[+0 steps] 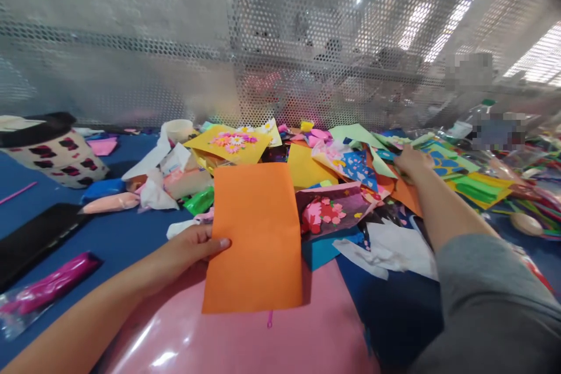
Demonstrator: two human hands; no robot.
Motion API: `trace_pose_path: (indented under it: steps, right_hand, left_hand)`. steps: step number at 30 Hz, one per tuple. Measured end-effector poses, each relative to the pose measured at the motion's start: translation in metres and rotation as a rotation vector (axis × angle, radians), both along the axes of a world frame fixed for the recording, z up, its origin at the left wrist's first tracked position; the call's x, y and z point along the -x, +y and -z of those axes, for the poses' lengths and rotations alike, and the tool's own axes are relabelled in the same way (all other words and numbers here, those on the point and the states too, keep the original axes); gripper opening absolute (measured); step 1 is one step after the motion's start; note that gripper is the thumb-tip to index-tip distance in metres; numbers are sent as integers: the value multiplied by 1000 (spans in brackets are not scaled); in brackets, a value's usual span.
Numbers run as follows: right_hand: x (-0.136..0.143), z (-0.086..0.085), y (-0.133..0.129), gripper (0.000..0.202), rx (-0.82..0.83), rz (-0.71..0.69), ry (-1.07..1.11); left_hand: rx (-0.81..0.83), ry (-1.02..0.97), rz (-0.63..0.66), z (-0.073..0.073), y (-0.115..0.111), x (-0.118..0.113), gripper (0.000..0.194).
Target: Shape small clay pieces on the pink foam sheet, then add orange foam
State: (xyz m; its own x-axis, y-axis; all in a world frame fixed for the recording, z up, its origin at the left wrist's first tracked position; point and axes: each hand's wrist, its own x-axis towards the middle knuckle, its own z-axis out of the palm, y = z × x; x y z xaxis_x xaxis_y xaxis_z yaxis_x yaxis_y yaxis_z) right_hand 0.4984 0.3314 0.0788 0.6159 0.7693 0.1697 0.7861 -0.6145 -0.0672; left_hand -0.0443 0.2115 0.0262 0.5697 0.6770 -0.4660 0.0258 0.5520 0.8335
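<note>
My left hand (pixel 197 245) grips an orange sheet of paper (pixel 254 239) by its left edge, thumb on the front and fingers behind. The sheet stands upright above a glossy pink surface (pixel 245 345). Farther off, my right hand (pixel 412 162) reaches into the heap of coloured papers, beside a card with blue shapes (pixel 447 158). Its fingertips are hidden, so whether it holds anything does not show. Just right of the orange sheet lies a dark card with pink and red flowers (pixel 331 212). Behind it is a yellow card with paper flowers (pixel 232 143).
A patterned cup (pixel 65 155) leans at the left, near a black flat object (pixel 39 236) and a magenta clay packet (pixel 52 283). Crumpled white tissue (pixel 394 245) lies right of centre. A plastic bottle (pixel 475 120) and coloured sticks (pixel 541 204) are at the right. A perforated metal screen (pixel 280 41) closes off the back.
</note>
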Motion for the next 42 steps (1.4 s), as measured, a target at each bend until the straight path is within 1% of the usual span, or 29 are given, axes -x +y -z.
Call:
trace_pose_path:
  steps: [2, 5, 7, 9, 10, 11, 12, 14, 15, 16, 17, 18, 19, 20, 22, 24, 28, 30, 34, 36, 38, 40, 42]
  right_hand:
    - [6, -10, -10, 52, -70, -16, -19]
    - [26, -31, -30, 53, -263, -66, -90]
    - [49, -45, -46, 48, -511, -209, -137]
    - [79, -52, -64, 42, -717, -384, -137]
    - [96, -52, -73, 39, -800, -476, -109]
    - [114, -49, -82, 36, -873, -568, -57]
    - [133, -43, -91, 32, -935, -651, 14]
    - [171, -24, -107, 29, -986, -796, 196]
    - [189, -13, -113, 28, -973, -868, 291]
    - [205, -2, -117, 28, -941, -922, 390]
    - [221, 9, -120, 29, -881, -967, 495]
    - [234, 18, -121, 29, -806, -991, 596]
    - [245, 25, -121, 28, -735, -979, 687]
    - [254, 31, -119, 29, -705, -982, 712]
    - [266, 35, -116, 30, -661, -979, 733]
    - [270, 33, -113, 32, -638, -966, 717]
    - [266, 19, -115, 31, -569, -950, 647]
    - [264, 14, -119, 35, -499, -953, 572]
    - [266, 8, -133, 45, -314, -881, 384]
    - [268, 6, -142, 48, -254, -899, 310]
    - [265, 4, -152, 51, -217, -957, 231]
    - [257, 1, -160, 53, -198, -986, 155]
    - [244, -1, -165, 58, -161, -999, 83]
  left_hand:
    - [-11, 5, 21, 2, 2, 2, 36]
    - [-17, -1, 19, 2, 0, 0, 35]
    - [-16, -20, 4, 0, -3, -3, 36]
    - [-15, -30, -50, -3, -6, -5, 37]
    - [-22, -20, -106, -5, -7, -5, 37]
    - [-40, 2, -191, -8, -8, -5, 36]
    - [-80, 25, -311, -12, -8, -3, 33]
    - [-198, 41, -603, -21, -5, 2, 26]
    - [-274, 20, -749, -25, -3, 5, 22]
    - [-327, -1, -844, -28, 0, 8, 18]
    - [-364, -21, -913, -31, 3, 12, 17]
    - [-388, -37, -959, -33, 6, 15, 17]
    - [-402, -48, -991, -33, 9, 18, 16]
    - [-416, -59, -1018, -33, 12, 20, 16]
    - [-450, -82, -1057, -29, 17, 24, 14]
    - [-486, -105, -1080, -25, 21, 26, 15]
    - [-502, -117, -1092, -21, 24, 29, 15]
    - [-495, -116, -1090, -21, 24, 29, 14]
    - [-504, -138, -1093, -21, 23, 29, 11]
    - [-545, -155, -1155, -21, 24, 31, 9]
    - [-593, -173, -1258, -21, 25, 35, 7]
    - [-618, -193, -1347, -22, 27, 40, 5]
    - [-623, -209, -1395, -24, 28, 44, 5]
